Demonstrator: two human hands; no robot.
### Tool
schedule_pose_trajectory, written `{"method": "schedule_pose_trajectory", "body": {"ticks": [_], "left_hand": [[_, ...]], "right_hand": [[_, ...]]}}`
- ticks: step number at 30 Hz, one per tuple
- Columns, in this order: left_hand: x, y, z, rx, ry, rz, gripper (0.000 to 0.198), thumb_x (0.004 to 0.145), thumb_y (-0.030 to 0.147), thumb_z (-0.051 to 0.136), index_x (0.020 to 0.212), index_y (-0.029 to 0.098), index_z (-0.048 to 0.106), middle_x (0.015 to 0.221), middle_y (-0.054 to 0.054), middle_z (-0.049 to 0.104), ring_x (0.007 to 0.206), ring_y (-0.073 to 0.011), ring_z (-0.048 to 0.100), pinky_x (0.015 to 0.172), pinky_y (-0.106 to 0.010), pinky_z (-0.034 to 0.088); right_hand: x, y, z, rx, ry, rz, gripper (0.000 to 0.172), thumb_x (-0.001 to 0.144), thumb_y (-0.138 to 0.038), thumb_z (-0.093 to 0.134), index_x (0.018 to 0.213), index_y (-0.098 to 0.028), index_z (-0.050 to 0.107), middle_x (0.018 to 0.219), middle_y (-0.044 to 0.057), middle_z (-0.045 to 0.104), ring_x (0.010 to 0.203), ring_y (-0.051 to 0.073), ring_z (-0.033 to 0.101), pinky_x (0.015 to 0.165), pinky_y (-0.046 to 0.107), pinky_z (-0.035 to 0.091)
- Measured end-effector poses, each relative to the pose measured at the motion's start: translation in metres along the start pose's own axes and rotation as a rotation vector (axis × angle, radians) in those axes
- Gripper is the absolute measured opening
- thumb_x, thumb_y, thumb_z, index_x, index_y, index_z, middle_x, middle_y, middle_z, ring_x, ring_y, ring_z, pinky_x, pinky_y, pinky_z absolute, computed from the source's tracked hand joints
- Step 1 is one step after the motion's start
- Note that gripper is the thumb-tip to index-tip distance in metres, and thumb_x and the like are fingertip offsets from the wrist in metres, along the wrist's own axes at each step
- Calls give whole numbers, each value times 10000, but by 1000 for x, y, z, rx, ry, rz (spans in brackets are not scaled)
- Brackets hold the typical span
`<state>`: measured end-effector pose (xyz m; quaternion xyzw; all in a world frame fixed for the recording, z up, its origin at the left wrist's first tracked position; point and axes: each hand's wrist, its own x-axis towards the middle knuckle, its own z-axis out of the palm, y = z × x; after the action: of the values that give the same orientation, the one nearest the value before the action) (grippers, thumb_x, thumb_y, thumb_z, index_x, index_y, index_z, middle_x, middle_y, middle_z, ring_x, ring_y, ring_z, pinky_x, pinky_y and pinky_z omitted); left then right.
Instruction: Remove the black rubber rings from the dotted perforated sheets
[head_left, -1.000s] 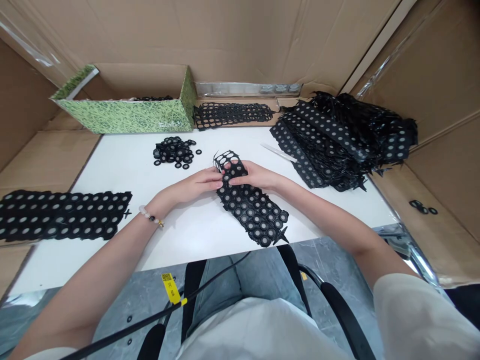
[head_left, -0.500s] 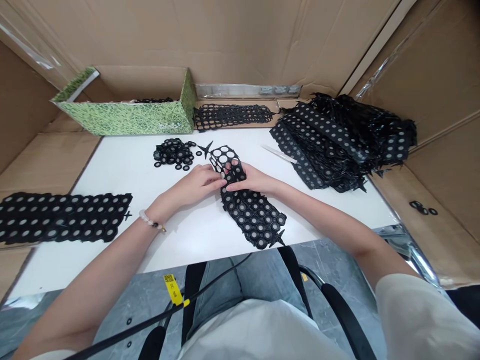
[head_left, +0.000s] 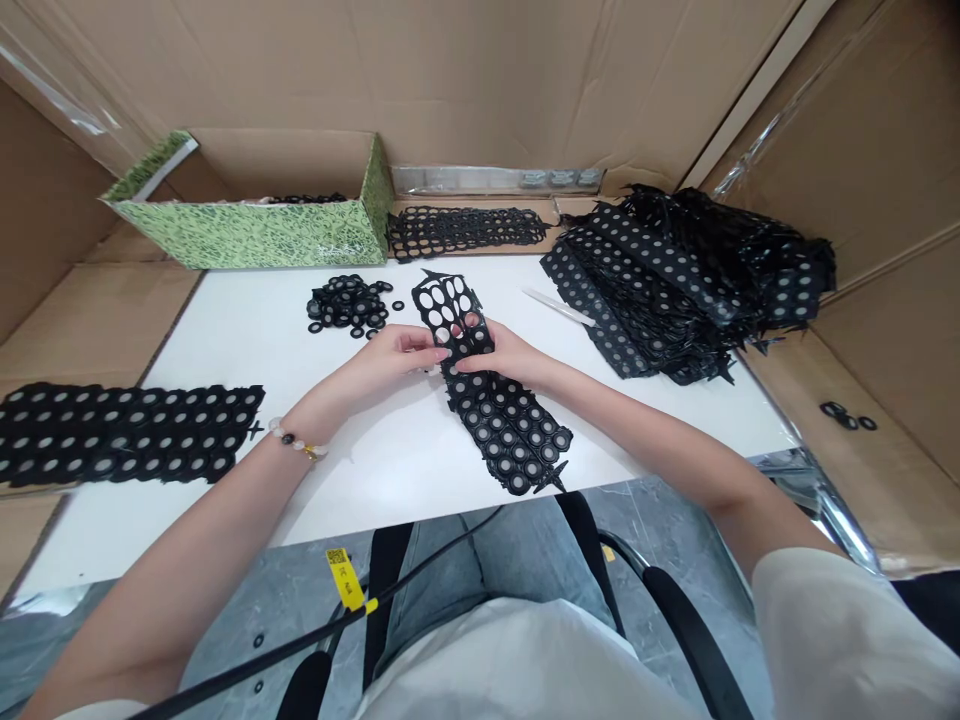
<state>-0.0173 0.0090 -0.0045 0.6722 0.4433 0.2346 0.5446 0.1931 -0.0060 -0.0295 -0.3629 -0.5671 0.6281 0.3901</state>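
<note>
I'd steady the black sheet (head_left: 516, 428) in my gripping right hand (head_left: 513, 356), near where my left hand (head_left: 391, 354), hold unclear, touches its edge.

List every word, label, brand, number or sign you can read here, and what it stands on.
None can be read with certainty.
Yellow tag on the black cable: a square code and a few letters, too small and blurred.
Taped strip along the back wall: grey printed marks, too blurred.
</note>
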Motion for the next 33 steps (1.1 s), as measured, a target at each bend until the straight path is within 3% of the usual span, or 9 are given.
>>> {"method": "schedule_pose_trajectory", "body": {"ticks": [6,12,19,27,33], "left_hand": [[-2,-1,4,-297,-9,-240,400,592,362,872,516,173,528,561,11,487,529,-88,400,532,-280,330],[-4,4,5,-435,-13,-326,379,521,308,924,570,152,582,597,9,507,558,-86,443,522,-264,302],[-5,6,0,-157,36,-182,358,650,406,868,597,166,607,580,19,531,550,-99,421,553,-287,309],[-5,1,2,-145,49,-88,352,575,407,899,777,154,761,790,-34,732,699,-149,598,672,-286,464],[-7,2,-1,-40,59,11,308,651,428,850,758,150,767,770,-46,746,700,-167,629,682,-285,481]], "right_hand": [[2,5,-3,-73,-62,-104,535,608,-309,829,957,-249,427,1133,26,580,1125,225,577,1134,433,412],[4,2,-8,-164,-59,-158,528,642,-341,817,982,-248,425,1144,43,573,1150,244,563,1157,462,399],[2,3,-6,-69,8,-67,471,652,-324,793,946,-248,433,1145,25,610,1139,228,597,1144,443,417],[2,4,0,-43,128,-74,467,625,-299,787,917,-250,425,1088,13,621,1096,219,607,1115,409,434],[1,1,-1,76,111,-28,441,611,-255,769,936,-240,471,1096,6,638,1101,213,613,1104,409,456]]}}
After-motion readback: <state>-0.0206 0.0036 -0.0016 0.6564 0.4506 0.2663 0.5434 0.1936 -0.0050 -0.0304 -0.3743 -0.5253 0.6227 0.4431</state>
